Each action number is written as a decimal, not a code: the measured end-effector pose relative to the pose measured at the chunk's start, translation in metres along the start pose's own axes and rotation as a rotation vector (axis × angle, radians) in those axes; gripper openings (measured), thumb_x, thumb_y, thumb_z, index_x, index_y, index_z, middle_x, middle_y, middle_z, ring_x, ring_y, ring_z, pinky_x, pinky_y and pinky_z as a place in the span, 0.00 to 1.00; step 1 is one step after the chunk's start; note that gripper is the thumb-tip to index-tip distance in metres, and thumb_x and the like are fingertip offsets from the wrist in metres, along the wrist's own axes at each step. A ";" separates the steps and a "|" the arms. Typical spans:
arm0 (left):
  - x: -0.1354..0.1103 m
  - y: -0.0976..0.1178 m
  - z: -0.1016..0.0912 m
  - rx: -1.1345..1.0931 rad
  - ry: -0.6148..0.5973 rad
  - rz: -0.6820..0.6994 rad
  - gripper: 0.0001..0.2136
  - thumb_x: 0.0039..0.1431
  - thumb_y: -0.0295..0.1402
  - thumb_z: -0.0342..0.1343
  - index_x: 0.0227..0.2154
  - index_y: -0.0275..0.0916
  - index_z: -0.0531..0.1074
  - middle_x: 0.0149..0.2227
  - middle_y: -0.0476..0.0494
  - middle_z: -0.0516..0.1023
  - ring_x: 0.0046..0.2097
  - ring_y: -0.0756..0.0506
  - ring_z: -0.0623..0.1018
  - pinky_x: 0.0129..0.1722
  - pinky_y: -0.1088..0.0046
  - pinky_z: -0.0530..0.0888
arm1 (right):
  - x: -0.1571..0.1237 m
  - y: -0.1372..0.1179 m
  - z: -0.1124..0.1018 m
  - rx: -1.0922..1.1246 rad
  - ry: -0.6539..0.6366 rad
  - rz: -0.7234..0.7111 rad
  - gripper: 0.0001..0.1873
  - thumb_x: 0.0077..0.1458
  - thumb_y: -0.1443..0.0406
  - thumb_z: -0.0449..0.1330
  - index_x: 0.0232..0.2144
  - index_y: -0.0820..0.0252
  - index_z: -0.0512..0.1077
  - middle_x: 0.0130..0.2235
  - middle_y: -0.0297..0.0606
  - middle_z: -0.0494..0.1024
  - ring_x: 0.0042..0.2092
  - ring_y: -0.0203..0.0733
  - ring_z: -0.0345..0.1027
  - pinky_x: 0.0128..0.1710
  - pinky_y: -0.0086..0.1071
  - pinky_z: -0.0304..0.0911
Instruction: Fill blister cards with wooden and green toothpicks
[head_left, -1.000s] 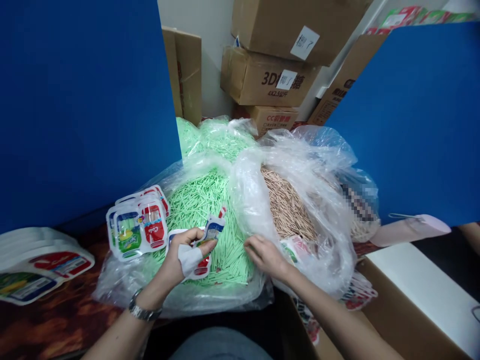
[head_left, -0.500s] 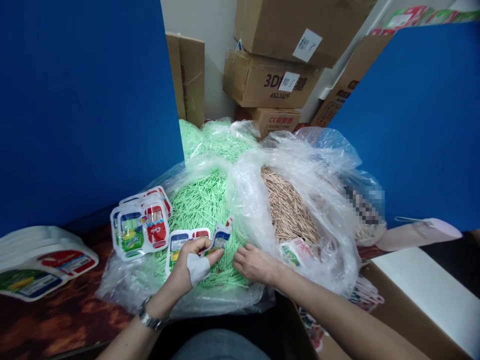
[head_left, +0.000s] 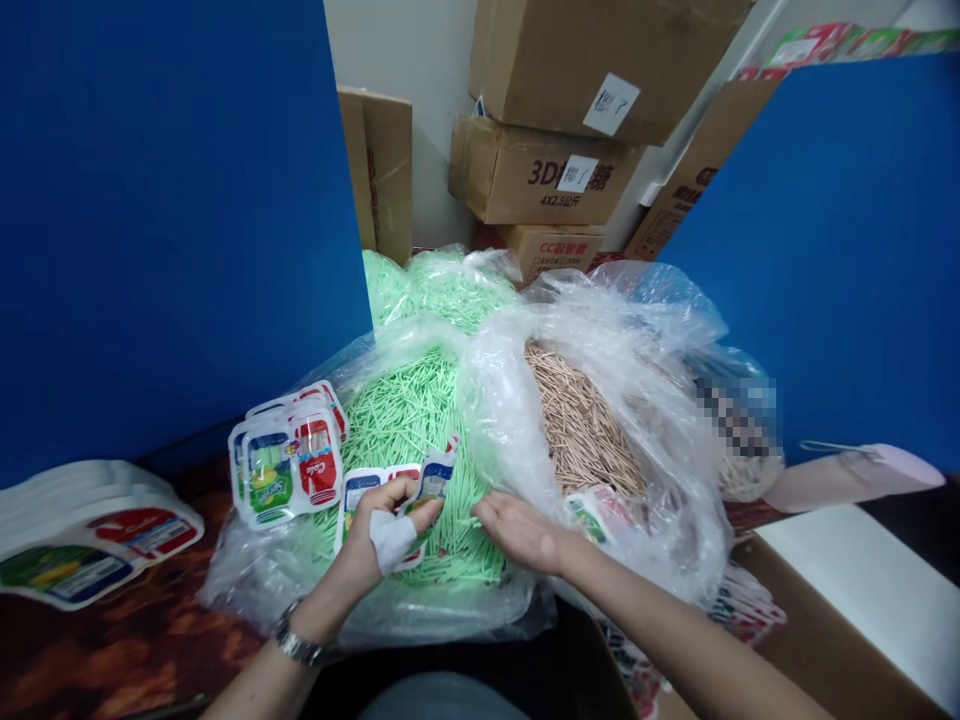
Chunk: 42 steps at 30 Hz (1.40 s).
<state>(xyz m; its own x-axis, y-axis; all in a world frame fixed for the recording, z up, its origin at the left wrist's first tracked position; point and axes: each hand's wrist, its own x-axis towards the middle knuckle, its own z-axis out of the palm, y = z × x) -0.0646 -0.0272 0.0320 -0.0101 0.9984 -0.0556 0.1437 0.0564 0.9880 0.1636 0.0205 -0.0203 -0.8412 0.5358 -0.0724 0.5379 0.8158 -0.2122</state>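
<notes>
My left hand (head_left: pixel 382 530), with white tape or bandage at the thumb, grips a small printed packet (head_left: pixel 435 480) between thumb and fingers. Under that hand lies another blue, green and red packet (head_left: pixel 352 493). My right hand (head_left: pixel 521 532) is at the heap of thin green sticks (head_left: pixel 401 400), its fingers pinched together. A green stick seems to jut from its fingertips; how many it holds is hidden. The heap lies in a clear plastic bag (head_left: pixel 285 590). At its left edge rests a stack of Sprite and Cola packets (head_left: pixel 289 465).
Brown sticks (head_left: pixel 585 420) fill a second plastic bag on the right, with a packet (head_left: pixel 604 512) at its front. More printed packets (head_left: pixel 82 545) are stacked far left. Blue panels (head_left: pixel 172 220) flank both sides. Cardboard boxes (head_left: pixel 551 175) stand behind; an open carton (head_left: pixel 810 610) is front right.
My right hand has drawn slightly right and turned, fingertips rising from deeper in the green sticks. My left hand keeps its packet, now tilted a little differently. The view has shifted slightly.
</notes>
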 end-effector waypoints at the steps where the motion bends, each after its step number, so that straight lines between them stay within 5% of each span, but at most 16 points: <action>1: 0.001 -0.002 -0.001 -0.011 -0.004 0.002 0.08 0.50 0.35 0.60 0.26 0.35 0.75 0.24 0.50 0.73 0.28 0.48 0.70 0.31 0.73 0.68 | 0.000 -0.002 -0.004 0.153 0.036 0.071 0.07 0.64 0.67 0.46 0.35 0.60 0.62 0.31 0.37 0.71 0.34 0.39 0.65 0.34 0.33 0.62; 6: 0.004 -0.010 -0.001 -0.051 0.024 -0.011 0.08 0.52 0.36 0.60 0.27 0.35 0.75 0.26 0.49 0.75 0.29 0.47 0.71 0.31 0.73 0.68 | 0.000 -0.012 -0.014 1.190 0.180 0.358 0.18 0.63 0.50 0.45 0.32 0.56 0.58 0.26 0.27 0.63 0.25 0.33 0.60 0.27 0.29 0.60; 10: 0.004 -0.006 -0.001 -0.067 0.016 -0.021 0.08 0.51 0.36 0.60 0.28 0.34 0.76 0.27 0.48 0.75 0.30 0.47 0.72 0.32 0.72 0.69 | -0.002 -0.013 -0.009 1.496 0.148 0.473 0.23 0.58 0.44 0.48 0.42 0.55 0.59 0.24 0.23 0.55 0.21 0.29 0.48 0.19 0.24 0.48; 12: 0.004 -0.004 -0.001 -0.064 0.018 -0.026 0.08 0.51 0.35 0.60 0.28 0.34 0.76 0.28 0.47 0.76 0.30 0.47 0.72 0.32 0.72 0.69 | -0.004 -0.010 -0.011 1.345 0.162 0.457 0.20 0.62 0.46 0.45 0.41 0.56 0.60 0.23 0.23 0.54 0.21 0.30 0.48 0.18 0.24 0.47; 15: 0.003 -0.006 -0.003 -0.052 0.037 -0.024 0.08 0.51 0.36 0.60 0.28 0.35 0.76 0.27 0.48 0.76 0.29 0.47 0.72 0.32 0.73 0.69 | -0.005 -0.005 -0.015 0.774 0.185 0.357 0.14 0.65 0.55 0.44 0.36 0.57 0.61 0.26 0.28 0.63 0.26 0.34 0.58 0.24 0.27 0.57; 19: 0.003 -0.005 -0.006 -0.031 0.070 -0.019 0.09 0.50 0.38 0.61 0.28 0.36 0.76 0.25 0.49 0.75 0.27 0.48 0.72 0.30 0.73 0.69 | -0.004 -0.004 -0.012 0.085 -0.011 0.198 0.08 0.65 0.64 0.46 0.35 0.60 0.63 0.31 0.36 0.71 0.29 0.38 0.65 0.27 0.31 0.59; 27: 0.001 0.002 -0.007 -0.019 0.067 -0.015 0.09 0.51 0.37 0.60 0.26 0.35 0.75 0.23 0.51 0.72 0.26 0.49 0.69 0.29 0.74 0.67 | 0.000 -0.017 -0.002 -0.278 -0.241 -0.058 0.07 0.59 0.73 0.50 0.37 0.63 0.67 0.32 0.41 0.74 0.28 0.41 0.70 0.23 0.30 0.57; 37: 0.001 0.005 -0.004 -0.030 0.033 -0.006 0.07 0.51 0.35 0.60 0.26 0.36 0.75 0.24 0.50 0.72 0.28 0.48 0.70 0.30 0.74 0.68 | 0.006 -0.024 0.010 -0.266 -0.253 -0.119 0.06 0.60 0.72 0.50 0.37 0.62 0.66 0.33 0.40 0.73 0.31 0.42 0.69 0.26 0.32 0.62; 42: 0.001 0.007 -0.006 -0.004 0.069 0.013 0.07 0.50 0.35 0.60 0.25 0.35 0.75 0.23 0.51 0.71 0.27 0.49 0.69 0.29 0.74 0.66 | 0.000 -0.023 -0.006 0.198 -0.031 0.076 0.06 0.62 0.70 0.47 0.36 0.60 0.64 0.39 0.44 0.72 0.42 0.44 0.67 0.39 0.38 0.64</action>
<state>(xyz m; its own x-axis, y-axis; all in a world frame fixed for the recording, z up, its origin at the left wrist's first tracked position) -0.0697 -0.0260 0.0402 -0.0761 0.9966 -0.0329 0.1400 0.0434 0.9892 0.1517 0.0029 -0.0099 -0.8017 0.5846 -0.1246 0.5810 0.7130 -0.3925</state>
